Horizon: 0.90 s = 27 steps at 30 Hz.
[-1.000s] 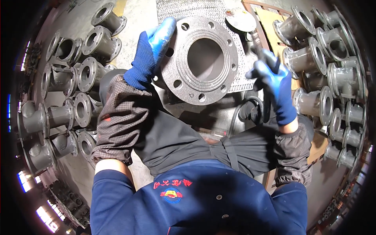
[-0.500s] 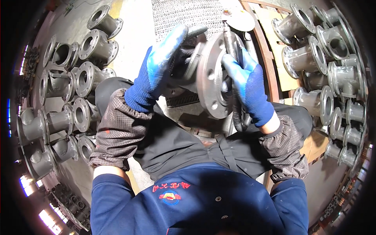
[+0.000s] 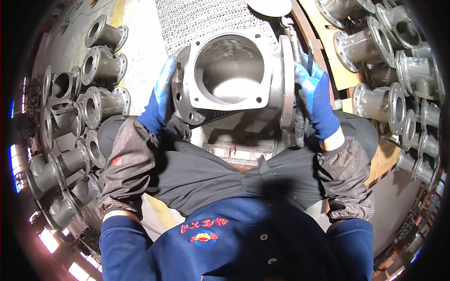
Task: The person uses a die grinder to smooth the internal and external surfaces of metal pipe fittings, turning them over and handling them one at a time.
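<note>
Ahead of the navy-blue buttoned cloth shirt (image 3: 234, 248), both arms reach forward, elbows bent at its sides. The left hand (image 3: 164, 84), gloved in blue knit with a paler coating, stands ahead and left of the shirt, fingers together and pointing forward, thumb hard to make out. The right hand (image 3: 313, 79), gloved alike, is ahead and right, fingers partly bent inward. Brown checked fabric oversleeves (image 3: 132, 154) cover both forearms; black-trousered thighs (image 3: 197, 164) spread wide before the shirt.

Flanged casting (image 3: 229, 77) turned; square rim (image 3: 250, 102) now faces upward.
</note>
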Each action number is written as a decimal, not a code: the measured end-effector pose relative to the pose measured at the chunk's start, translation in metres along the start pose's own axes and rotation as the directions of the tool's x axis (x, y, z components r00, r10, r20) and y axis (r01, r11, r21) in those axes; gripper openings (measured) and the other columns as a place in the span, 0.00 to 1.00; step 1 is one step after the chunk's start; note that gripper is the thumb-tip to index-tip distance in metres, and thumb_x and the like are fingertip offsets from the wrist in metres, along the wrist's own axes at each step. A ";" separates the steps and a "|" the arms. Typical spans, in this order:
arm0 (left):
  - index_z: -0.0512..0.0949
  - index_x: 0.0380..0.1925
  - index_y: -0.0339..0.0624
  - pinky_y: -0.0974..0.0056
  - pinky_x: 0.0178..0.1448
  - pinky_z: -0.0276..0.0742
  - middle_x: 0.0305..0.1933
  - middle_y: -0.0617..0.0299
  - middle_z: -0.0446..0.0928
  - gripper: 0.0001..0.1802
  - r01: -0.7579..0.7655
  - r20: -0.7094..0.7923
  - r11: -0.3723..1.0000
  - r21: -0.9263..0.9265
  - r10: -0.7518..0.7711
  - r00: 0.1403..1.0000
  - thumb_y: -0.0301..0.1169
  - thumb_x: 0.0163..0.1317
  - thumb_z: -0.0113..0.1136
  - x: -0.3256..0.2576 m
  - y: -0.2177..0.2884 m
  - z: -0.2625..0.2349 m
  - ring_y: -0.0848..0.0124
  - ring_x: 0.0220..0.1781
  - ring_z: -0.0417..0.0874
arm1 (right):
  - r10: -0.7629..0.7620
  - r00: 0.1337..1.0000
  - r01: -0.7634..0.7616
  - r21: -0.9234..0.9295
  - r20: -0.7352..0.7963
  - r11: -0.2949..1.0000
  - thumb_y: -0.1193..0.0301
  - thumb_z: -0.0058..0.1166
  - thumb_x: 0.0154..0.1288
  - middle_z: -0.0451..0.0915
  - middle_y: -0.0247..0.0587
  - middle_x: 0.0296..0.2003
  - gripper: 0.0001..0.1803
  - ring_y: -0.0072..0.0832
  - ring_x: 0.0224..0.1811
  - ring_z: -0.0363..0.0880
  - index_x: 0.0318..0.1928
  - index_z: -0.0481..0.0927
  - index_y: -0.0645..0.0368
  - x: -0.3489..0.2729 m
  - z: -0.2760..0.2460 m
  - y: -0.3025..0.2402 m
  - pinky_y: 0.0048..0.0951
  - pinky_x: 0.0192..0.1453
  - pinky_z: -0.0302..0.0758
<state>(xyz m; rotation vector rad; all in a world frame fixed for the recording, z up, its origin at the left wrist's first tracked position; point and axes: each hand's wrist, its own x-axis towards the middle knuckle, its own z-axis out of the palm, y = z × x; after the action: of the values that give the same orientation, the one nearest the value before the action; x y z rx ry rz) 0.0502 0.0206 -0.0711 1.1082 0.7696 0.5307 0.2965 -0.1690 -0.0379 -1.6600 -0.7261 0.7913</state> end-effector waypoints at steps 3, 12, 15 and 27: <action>0.65 0.61 0.40 0.62 0.56 0.75 0.54 0.54 0.73 0.28 0.078 0.075 0.992 -0.096 -0.071 0.995 0.49 0.70 0.44 -0.001 0.013 0.024 0.65 0.53 0.76 | 0.060 0.998 -0.059 0.019 -0.032 0.998 0.66 0.48 0.69 0.79 0.39 0.48 0.24 0.21 0.45 0.76 0.60 0.70 0.68 0.008 -0.006 0.022 0.22 0.51 0.72; 0.68 0.58 0.41 0.62 0.62 0.71 0.55 0.54 0.73 0.26 0.089 0.045 0.973 -0.213 -0.081 0.996 0.48 0.71 0.42 0.024 0.022 0.020 0.66 0.56 0.76 | 0.171 0.981 -0.166 0.054 -0.095 0.985 0.67 0.48 0.69 0.80 0.38 0.44 0.19 0.20 0.42 0.76 0.54 0.75 0.68 0.046 0.006 0.044 0.21 0.48 0.73; 0.68 0.57 0.37 0.63 0.63 0.70 0.56 0.53 0.72 0.25 0.064 -0.006 0.991 -0.119 -0.065 0.998 0.45 0.72 0.41 0.028 0.028 0.017 0.66 0.57 0.75 | 0.229 0.970 -0.225 0.058 -0.079 0.973 0.66 0.48 0.69 0.80 0.38 0.42 0.19 0.20 0.41 0.77 0.53 0.76 0.68 0.051 0.012 0.041 0.20 0.46 0.73; 0.75 0.49 0.38 0.65 0.60 0.71 0.46 0.57 0.78 0.21 0.055 -0.119 0.983 -0.177 -0.077 0.990 0.44 0.69 0.46 0.082 0.042 0.005 0.68 0.51 0.77 | 0.282 0.947 -0.229 0.294 -0.152 0.928 0.67 0.51 0.67 0.81 0.42 0.37 0.17 0.25 0.36 0.79 0.49 0.78 0.68 0.092 0.018 0.012 0.25 0.42 0.76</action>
<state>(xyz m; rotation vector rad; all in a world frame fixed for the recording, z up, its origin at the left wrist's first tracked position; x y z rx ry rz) 0.1058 0.0924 -0.0535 0.8920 0.8498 0.6037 0.3373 -0.0877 -0.0646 -1.5675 -0.2509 0.8582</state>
